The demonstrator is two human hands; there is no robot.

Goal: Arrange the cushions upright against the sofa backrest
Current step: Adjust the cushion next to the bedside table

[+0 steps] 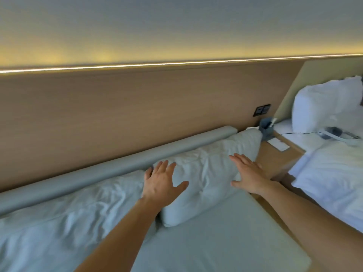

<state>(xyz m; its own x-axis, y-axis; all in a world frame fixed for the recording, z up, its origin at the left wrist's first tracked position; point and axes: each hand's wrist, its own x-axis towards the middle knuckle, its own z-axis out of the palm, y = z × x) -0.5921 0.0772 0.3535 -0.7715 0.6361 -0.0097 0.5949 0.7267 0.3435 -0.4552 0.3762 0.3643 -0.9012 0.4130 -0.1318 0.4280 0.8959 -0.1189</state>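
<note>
A white cushion (206, 173) leans against the grey padded backrest roll (121, 165) at the right end of the seat. My left hand (163, 183) lies flat with fingers spread on the cushion's left part. On its right side rests my right hand (249, 173), also flat and spread. A second white cushion (64, 222), wrinkled, lies along the backrest to the left, its right end touching the first one. Neither hand grips anything.
The pale seat mattress (225, 242) reaches toward me. A wooden wall panel (137, 107) with a dark socket (320, 110) rises behind. At right are a wooden side table (275, 156) with a grey holder (266, 127) and a bed with white pillows (324, 103).
</note>
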